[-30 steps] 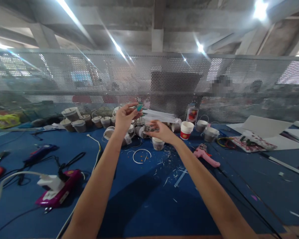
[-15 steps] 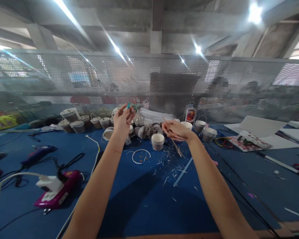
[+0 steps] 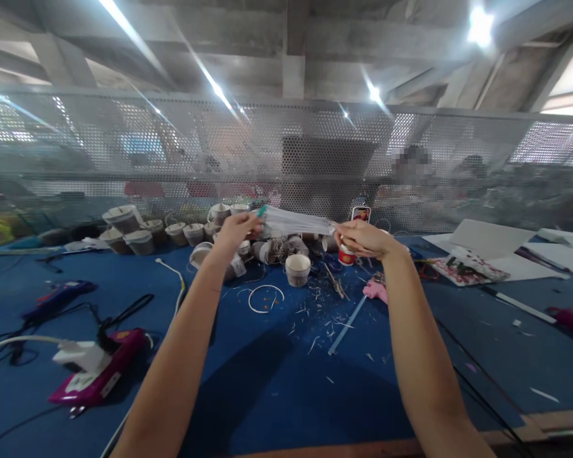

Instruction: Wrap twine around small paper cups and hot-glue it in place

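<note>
A long, translucent white bundle (image 3: 296, 222), like thin strips or gathered plastic, stretches level between my hands above the table. My left hand (image 3: 241, 230) is closed round its left end, where a small teal piece (image 3: 261, 210) sticks up by the fingertips. The fingers of my right hand (image 3: 363, 238) pinch the bundle's right end. Below it stands a small pale pot (image 3: 298, 270), with a clump of dry twigs (image 3: 282, 249) behind. A pink glue gun (image 3: 375, 290) with a long translucent stick lies beside my right forearm.
Several small pots (image 3: 139, 242) crowd the back left. A magenta power strip (image 3: 100, 375) with cables and a blue tool (image 3: 60, 298) lie at the left. White shreds and a white ring (image 3: 266, 310) are on the blue table. A red cup (image 3: 346, 256) and phone (image 3: 361, 215) stand behind my right hand.
My right hand has turned from palm-up and closed on the bundle's right end. My left hand has lowered slightly and shifted right. The glue gun and red cup have come into view.
</note>
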Available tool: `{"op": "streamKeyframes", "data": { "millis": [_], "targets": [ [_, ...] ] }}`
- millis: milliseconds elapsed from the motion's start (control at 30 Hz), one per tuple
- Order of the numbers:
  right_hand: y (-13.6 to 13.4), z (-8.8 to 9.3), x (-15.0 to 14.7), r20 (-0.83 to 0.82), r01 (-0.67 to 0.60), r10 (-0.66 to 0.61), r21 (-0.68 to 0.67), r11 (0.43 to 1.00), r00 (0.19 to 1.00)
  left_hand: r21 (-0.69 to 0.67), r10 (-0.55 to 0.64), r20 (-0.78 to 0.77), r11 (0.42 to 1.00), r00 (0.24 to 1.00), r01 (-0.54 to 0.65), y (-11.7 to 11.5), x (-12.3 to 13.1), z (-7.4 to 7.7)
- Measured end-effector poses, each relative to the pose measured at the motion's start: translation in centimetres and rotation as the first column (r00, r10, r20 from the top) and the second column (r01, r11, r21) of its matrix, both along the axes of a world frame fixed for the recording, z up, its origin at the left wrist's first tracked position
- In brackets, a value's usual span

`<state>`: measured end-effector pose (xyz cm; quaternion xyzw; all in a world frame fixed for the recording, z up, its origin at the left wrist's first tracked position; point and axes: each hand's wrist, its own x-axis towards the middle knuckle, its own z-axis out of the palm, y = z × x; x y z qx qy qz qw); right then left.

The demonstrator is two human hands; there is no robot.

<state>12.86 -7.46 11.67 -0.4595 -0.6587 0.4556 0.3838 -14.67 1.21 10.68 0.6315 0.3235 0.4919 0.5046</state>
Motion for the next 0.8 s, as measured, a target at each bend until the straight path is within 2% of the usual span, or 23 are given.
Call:
{"op": "streamKeyframes", "data": {
  "millis": [33, 100, 133, 200, 267, 333, 400, 433, 467, 533, 600, 633, 667, 700, 733, 767, 800],
  "targets": [
    [-0.2, 0.2, -0.8, 0.034, -0.036, 0.036, 0.014, 0.999, 0.999, 0.006, -0.045, 0.002, 0.999, 0.999, 0.045, -0.9, 1.5, -0.1],
    [-0.6, 0.5, -2.3, 0.104, -0.070, 0.068, 0.023, 0.997, 0.992, 0.029, -0.327, 0.000, 0.945, 0.945, 0.327, -2.8, 4.5, -0.6],
    [-0.7, 0.6, -2.9, 0.145, -0.072, 0.069, 0.018, 0.997, 0.987, 0.042, -0.420, -0.010, 0.906, 0.907, 0.420, -3.6, 5.8, -1.0],
    [-0.6, 0.6, -3.4, 0.211, -0.032, 0.029, 0.007, 0.999, 0.977, 0.051, -0.515, -0.063, 0.854, 0.855, 0.518, -4.5, 7.7, -1.8],
    [-0.2, 0.2, -3.0, 0.249, 0.088, -0.094, 0.034, 0.996, 0.964, 0.015, -0.537, -0.191, 0.836, 0.822, 0.549, -4.5, 8.1, -2.4],
    [0.6, -0.3, -1.8, 0.247, 0.307, -0.325, 0.110, 0.945, 0.913, 0.013, -0.458, -0.281, 0.877, 0.844, 0.480, -3.9, 7.3, -2.4],
    [1.4, -1.0, -0.3, 0.188, 0.560, -0.585, 0.171, 0.811, 0.789, 0.003, -0.416, -0.288, 0.900, 0.863, 0.435, -3.2, 5.9, -2.1],
    [1.8, -1.3, 0.5, 0.142, 0.641, -0.661, 0.164, 0.750, 0.737, -0.015, -0.433, -0.289, 0.894, 0.854, 0.448, -3.0, 5.2, -1.8],
    [2.1, -1.7, 1.2, 0.099, 0.681, -0.693, 0.131, 0.721, 0.715, -0.035, -0.461, -0.285, 0.881, 0.840, 0.472, -2.9, 4.6, -1.6],
    [2.6, -2.1, 2.2, 0.036, 0.658, -0.660, 0.050, 0.751, 0.750, -0.087, -0.535, -0.289, 0.841, 0.794, 0.535, -3.0, 3.8, -1.2],
    [2.7, -2.4, 2.8, 0.009, 0.576, -0.577, 0.016, 0.817, 0.817, -0.172, -0.641, -0.365, 0.759, 0.675, 0.628, -3.2, 3.4, -1.0],
    [2.7, -2.5, 2.9, 0.014, 0.540, -0.540, 0.021, 0.841, 0.841, -0.242, -0.707, -0.428, 0.690, 0.563, 0.683, -3.3, 3.4, -1.0],
    [2.6, -2.5, 2.9, 0.034, 0.512, -0.513, 0.031, 0.859, 0.858, -0.330, -0.765, -0.491, 0.606, 0.417, 0.724, -3.3, 3.3, -1.1],
    [2.5, -2.4, 2.8, 0.070, 0.491, -0.492, 0.042, 0.870, 0.867, -0.424, -0.800, -0.537, 0.529, 0.266, 0.735, -3.2, 3.2, -1.2],
    [2.3, -2.3, 2.6, 0.120, 0.466, -0.469, 0.048, 0.883, 0.875, -0.503, -0.808, -0.572, 0.481, 0.140, 0.719, -3.1, 3.1, -1.3],
    [2.1, -2.1, 2.4, 0.180, 0.432, -0.433, 0.045, 0.901, 0.883, -0.545, -0.788, -0.612, 0.483, 0.068, 0.685, -2.9, 2.9, -1.4],
    [1.8, -1.9, 2.2, 0.246, 0.380, -0.376, 0.031, 0.924, 0.894, -0.540, -0.740, -0.670, 0.537, 0.056, 0.648, -2.8, 2.6, -1.4]
  ]
}}
